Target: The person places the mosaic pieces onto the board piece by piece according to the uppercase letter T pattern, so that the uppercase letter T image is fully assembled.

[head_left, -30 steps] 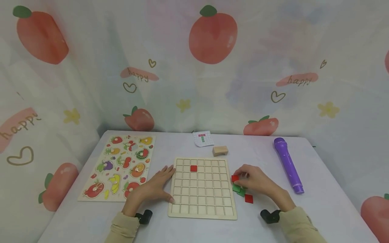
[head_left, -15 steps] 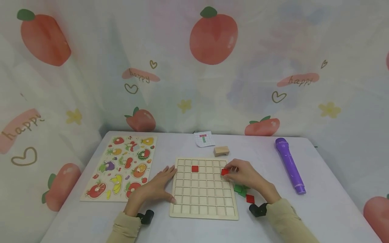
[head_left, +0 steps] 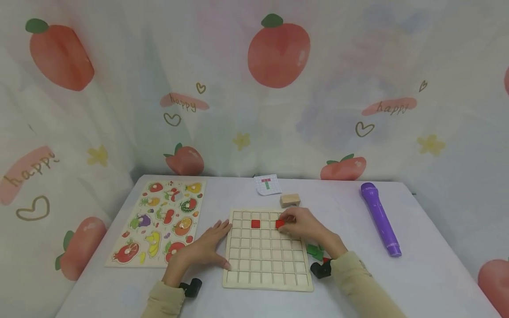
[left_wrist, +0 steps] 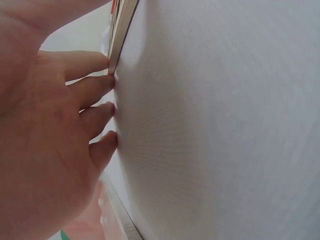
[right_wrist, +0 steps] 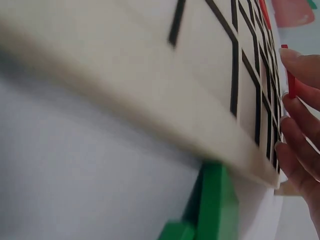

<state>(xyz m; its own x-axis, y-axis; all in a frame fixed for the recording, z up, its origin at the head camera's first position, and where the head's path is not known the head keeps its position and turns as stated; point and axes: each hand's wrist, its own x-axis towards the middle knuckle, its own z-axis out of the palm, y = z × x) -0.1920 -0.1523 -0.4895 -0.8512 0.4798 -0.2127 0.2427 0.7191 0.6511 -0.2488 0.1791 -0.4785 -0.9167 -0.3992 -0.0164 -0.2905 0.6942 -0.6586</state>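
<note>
A wooden grid board point(head_left: 267, 255) lies on the table, with one red square tile point(head_left: 256, 224) set in a cell near its top. My right hand point(head_left: 304, 224) pinches a second red tile point(head_left: 279, 224) between thumb and fingers over the upper right of the grid; in the right wrist view this tile point(right_wrist: 290, 80) is held on edge, above the board. My left hand point(head_left: 203, 247) spreads along the board's left edge, its straight fingers and thumb touching the rim. Green tiles point(head_left: 315, 251) and part of another red tile point(head_left: 326, 260) lie right of the board.
A fruit puzzle board point(head_left: 159, 223) lies on the left. Behind the grid are a card point(head_left: 267, 185) with a red and green T pattern and a small wooden block point(head_left: 290, 200). A purple toy microphone point(head_left: 380, 219) lies on the right.
My right hand has lifted the red tile from beside the green tiles and carried it left over the board's upper part. My left hand has stayed at the board's edge.
</note>
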